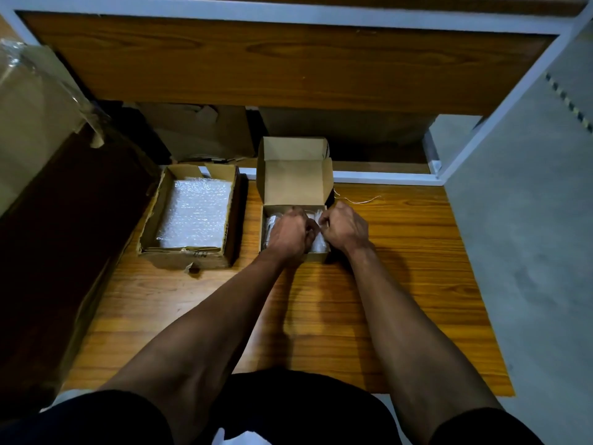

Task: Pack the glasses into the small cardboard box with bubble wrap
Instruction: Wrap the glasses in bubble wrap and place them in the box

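Both hands inside small open brown cardboard box [295, 200]: left hand [290, 234] and right hand [345, 228] fingers curled, pinching clear bubble wrap [317, 244] between them; glasses' orientation hidden

A wooden table [401, 284] carries 2 cardboard boxes. The small box [293, 187] stands open near the middle, lid up; just left of it sits a wider tray box [189, 252] lined with bubble wrap [195, 216]. A thin string [359, 200] lies right of the small box.
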Motion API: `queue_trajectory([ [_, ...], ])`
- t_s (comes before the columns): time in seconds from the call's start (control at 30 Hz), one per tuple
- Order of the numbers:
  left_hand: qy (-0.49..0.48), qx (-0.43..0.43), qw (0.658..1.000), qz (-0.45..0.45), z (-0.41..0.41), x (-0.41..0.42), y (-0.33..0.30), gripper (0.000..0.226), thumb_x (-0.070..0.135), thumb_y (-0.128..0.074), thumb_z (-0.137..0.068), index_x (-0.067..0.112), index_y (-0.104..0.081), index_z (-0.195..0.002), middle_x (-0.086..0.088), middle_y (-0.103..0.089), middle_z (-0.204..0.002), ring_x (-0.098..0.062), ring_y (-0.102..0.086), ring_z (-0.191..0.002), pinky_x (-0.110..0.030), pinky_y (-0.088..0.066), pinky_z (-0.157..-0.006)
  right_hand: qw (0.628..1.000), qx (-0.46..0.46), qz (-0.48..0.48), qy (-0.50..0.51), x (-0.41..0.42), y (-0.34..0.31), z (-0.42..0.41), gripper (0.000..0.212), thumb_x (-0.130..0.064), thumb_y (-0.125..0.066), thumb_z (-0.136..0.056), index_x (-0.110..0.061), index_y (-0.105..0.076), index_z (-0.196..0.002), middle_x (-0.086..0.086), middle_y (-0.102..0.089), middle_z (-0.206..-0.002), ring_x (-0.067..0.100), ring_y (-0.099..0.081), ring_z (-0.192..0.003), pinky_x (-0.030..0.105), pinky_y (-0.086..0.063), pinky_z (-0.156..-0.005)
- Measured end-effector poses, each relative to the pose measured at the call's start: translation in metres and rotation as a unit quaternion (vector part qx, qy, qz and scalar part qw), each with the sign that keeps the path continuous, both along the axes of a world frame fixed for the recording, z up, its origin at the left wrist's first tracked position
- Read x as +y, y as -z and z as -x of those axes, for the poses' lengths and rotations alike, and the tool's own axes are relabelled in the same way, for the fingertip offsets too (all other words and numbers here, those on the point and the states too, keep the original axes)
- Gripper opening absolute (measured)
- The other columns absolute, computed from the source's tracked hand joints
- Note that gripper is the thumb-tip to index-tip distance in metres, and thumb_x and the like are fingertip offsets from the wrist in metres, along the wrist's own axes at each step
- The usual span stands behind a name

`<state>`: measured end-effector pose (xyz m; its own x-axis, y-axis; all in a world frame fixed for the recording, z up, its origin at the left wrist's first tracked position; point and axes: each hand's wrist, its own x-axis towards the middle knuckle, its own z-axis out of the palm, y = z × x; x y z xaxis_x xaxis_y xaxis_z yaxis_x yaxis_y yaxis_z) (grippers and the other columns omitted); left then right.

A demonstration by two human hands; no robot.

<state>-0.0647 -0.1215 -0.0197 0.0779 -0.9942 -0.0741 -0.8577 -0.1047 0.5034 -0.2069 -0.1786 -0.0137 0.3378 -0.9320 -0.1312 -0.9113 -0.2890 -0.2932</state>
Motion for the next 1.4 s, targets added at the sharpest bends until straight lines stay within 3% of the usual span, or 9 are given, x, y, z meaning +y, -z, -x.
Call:
queue_trajectory([
  [0.1, 0.055, -0.028, 0.998, 0.002, -0.007, 0.003, 0.0, 0.024, 0.027, -0.063, -0.098, 0.021, -0.075, -0.118, -0.007, -0.057, -0.121, -0.025, -0.054, -0.114, -0.044, -0.047, -0.097, 1.0, -0.008, -0.002, 0.0, 0.001, 0.003, 0.0, 0.017, -0.029, -0.069, -0.097, -0.027, -0.075, -0.112, 0.004, -0.056, -0.126, 0.026, -0.06, -0.115, 0.041, -0.053, -0.085],
  [0.27, 0.105, -0.021, 0.994, 0.011, -0.018, 0.012, 0.001, 0.032, 0.04, -0.058, -0.099, 0.036, -0.069, -0.128, -0.004, -0.051, -0.128, -0.021, -0.044, -0.122, -0.04, -0.03, -0.097, 0.999, -0.028, 0.016, 0.001, 0.001, 0.003, 0.003, 0.023, -0.031, -0.061, -0.101, -0.034, -0.07, -0.122, 0.004, -0.053, -0.118, 0.026, -0.061, -0.105, 0.041, -0.055, -0.081],
  [0.47, 0.177, -0.151, 0.971, -0.045, -0.021, 0.016, 0.011, 0.06, 0.072, -0.03, -0.099, 0.041, -0.065, -0.137, -0.006, -0.043, -0.141, -0.028, -0.036, -0.132, -0.055, -0.027, -0.112, 0.999, 0.03, -0.012, -0.018, -0.003, 0.001, 0.002, 0.027, -0.036, -0.056, -0.103, -0.036, -0.074, -0.124, 0.007, -0.05, -0.129, 0.028, -0.057, -0.119, 0.047, -0.055, -0.093],
  [0.53, 0.19, -0.158, 0.968, -0.04, -0.022, 0.017, 0.008, 0.056, 0.071, -0.03, -0.102, 0.045, -0.063, -0.139, -0.006, -0.042, -0.142, -0.03, -0.034, -0.133, -0.056, -0.027, -0.111, 0.998, 0.062, 0.005, -0.023, -0.001, 0.0, -0.001, 0.028, -0.037, -0.057, -0.102, -0.033, -0.073, -0.125, 0.007, -0.05, -0.131, 0.027, -0.053, -0.122, 0.047, -0.054, -0.095],
  [0.67, 0.212, -0.181, 0.96, -0.011, -0.026, 0.021, 0.003, 0.062, 0.068, -0.037, -0.101, 0.032, -0.058, -0.146, -0.004, -0.042, -0.145, -0.03, -0.033, -0.132, -0.054, -0.029, -0.109, 0.989, 0.061, 0.108, -0.082, 0.01, 0.004, 0.001, 0.035, -0.027, -0.057, -0.1, -0.023, -0.068, -0.133, 0.005, -0.058, -0.135, 0.025, -0.049, -0.124, 0.042, -0.043, -0.102],
  [0.83, 0.25, -0.211, 0.945, -0.012, -0.027, 0.029, 0.012, 0.072, 0.07, -0.038, -0.099, 0.034, -0.032, -0.161, 0.003, -0.034, -0.166, -0.035, -0.02, -0.147, -0.059, -0.023, -0.114, 0.987, 0.012, 0.093, -0.13, 0.016, 0.013, 0.019, 0.036, -0.021, -0.055, -0.1, -0.017, -0.07, -0.132, 0.002, -0.07, -0.136, 0.028, -0.043, -0.143, 0.05, -0.034, -0.111],
  [0.97, 0.261, -0.238, 0.935, -0.031, -0.027, 0.031, 0.02, 0.073, 0.07, -0.031, -0.101, 0.037, -0.02, -0.165, 0.008, -0.026, -0.171, -0.04, -0.013, -0.152, -0.063, -0.02, -0.115, 0.982, 0.045, 0.085, -0.165, 0.016, 0.01, 0.023, 0.033, -0.025, -0.054, -0.101, -0.018, -0.072, -0.128, 0.0, -0.065, -0.144, 0.031, -0.033, -0.149, 0.052, -0.029, -0.117],
  [1.17, 0.26, -0.254, 0.931, -0.031, -0.024, 0.03, 0.017, 0.073, 0.066, -0.03, -0.102, 0.034, -0.019, -0.166, 0.008, -0.028, -0.171, -0.042, -0.012, -0.151, -0.065, -0.017, -0.116, 0.977, 0.093, 0.05, -0.185, 0.012, 0.006, 0.015, 0.038, -0.024, -0.057, -0.099, -0.023, -0.067, -0.136, -0.006, -0.054, -0.154, 0.03, -0.022, -0.151, 0.05, -0.023, -0.117],
  [1.4, 0.275, -0.254, 0.927, 0.002, -0.024, 0.034, 0.02, 0.066, 0.059, -0.035, -0.103, 0.037, -0.024, -0.164, 0.01, -0.035, -0.168, -0.038, -0.021, -0.147, -0.06, -0.026, -0.108, 0.966, 0.138, 0.081, -0.204, 0.021, 0.01, 0.021, 0.048, -0.02, -0.064, -0.098, -0.016, -0.057, -0.146, -0.001, -0.047, -0.16, 0.038, -0.021, -0.153, 0.055, -0.025, -0.119],
])
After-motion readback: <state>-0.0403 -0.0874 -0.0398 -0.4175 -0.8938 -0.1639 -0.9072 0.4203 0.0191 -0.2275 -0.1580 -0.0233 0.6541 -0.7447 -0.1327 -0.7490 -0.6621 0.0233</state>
